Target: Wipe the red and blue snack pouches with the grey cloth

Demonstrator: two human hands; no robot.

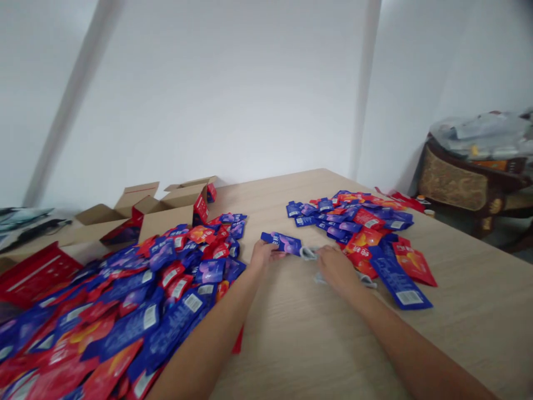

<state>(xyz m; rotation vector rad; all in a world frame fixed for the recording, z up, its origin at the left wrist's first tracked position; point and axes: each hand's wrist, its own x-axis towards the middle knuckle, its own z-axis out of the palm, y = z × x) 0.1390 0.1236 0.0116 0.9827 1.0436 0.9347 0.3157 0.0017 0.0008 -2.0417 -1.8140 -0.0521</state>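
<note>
Heaped red and blue packets (120,322) crowd the near left, while mid-table the left hand (263,255) grips one blue packet (288,244). At its right end the right hand (333,265) pinches a pale strip (307,254); too hard a tug could, I'd judge, wrench the packet loose.

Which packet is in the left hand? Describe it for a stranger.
On the table, between the left pile and the right pile, find the left hand. The packet it holds is blue with purple shapes; unlike its neighbours, it is held off both piles.
</note>
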